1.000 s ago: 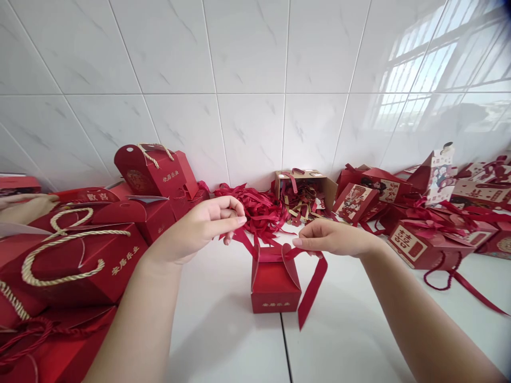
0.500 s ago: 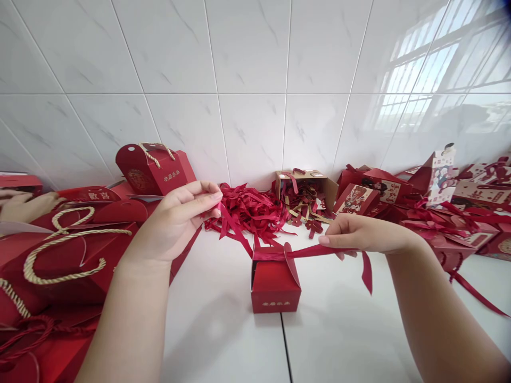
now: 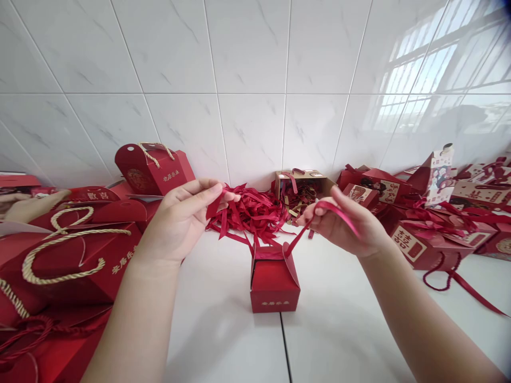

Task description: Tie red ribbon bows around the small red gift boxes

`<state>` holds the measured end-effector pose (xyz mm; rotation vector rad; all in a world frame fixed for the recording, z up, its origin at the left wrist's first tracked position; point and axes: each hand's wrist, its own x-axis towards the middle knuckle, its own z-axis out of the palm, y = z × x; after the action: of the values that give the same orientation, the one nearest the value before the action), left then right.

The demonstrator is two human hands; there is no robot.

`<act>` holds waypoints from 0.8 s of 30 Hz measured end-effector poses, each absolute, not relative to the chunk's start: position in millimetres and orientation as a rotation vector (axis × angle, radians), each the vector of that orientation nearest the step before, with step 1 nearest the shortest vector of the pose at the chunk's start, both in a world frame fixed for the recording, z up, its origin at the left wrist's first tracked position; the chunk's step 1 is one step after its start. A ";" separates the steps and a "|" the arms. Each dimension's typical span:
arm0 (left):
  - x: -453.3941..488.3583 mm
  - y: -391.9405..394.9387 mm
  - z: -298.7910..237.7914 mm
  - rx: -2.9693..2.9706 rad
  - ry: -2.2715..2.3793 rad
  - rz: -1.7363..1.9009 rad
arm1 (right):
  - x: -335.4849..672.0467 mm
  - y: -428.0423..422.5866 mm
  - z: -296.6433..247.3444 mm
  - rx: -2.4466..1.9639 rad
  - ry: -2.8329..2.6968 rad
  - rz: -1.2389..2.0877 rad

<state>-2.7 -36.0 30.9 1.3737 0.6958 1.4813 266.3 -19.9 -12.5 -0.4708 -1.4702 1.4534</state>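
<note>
A small red gift box (image 3: 274, 284) with gold characters stands on the white table (image 3: 223, 330) in front of me. A dark red ribbon (image 3: 299, 234) is threaded through its top flaps. My left hand (image 3: 181, 221) pinches one ribbon end, raised to the left of the box. My right hand (image 3: 347, 223) holds the other end, looped over its fingers, above and to the right of the box. Both ends run taut down to the box top.
A heap of loose red ribbons (image 3: 251, 210) lies by the tiled wall. An open cardboard box (image 3: 305, 189) sits behind it. Red bags with gold rope handles (image 3: 72, 250) crowd the left; printed red boxes (image 3: 415, 239) fill the right. Another person's hand (image 3: 24, 205) shows at far left.
My right hand lifted from low on the right of the box and wrapped the ribbon over its fingers. My left hand stayed raised, still pinching its end.
</note>
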 end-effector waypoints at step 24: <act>29.4 -43.7 21.1 1.320 0.543 1.670 | 246.0 -40.0 -12.4 -0.598 -1.320 0.887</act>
<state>29.4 -43.7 21.1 1.3200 0.5427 1.6700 246.0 -40.0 -12.4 -0.5978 -1.3196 0.8872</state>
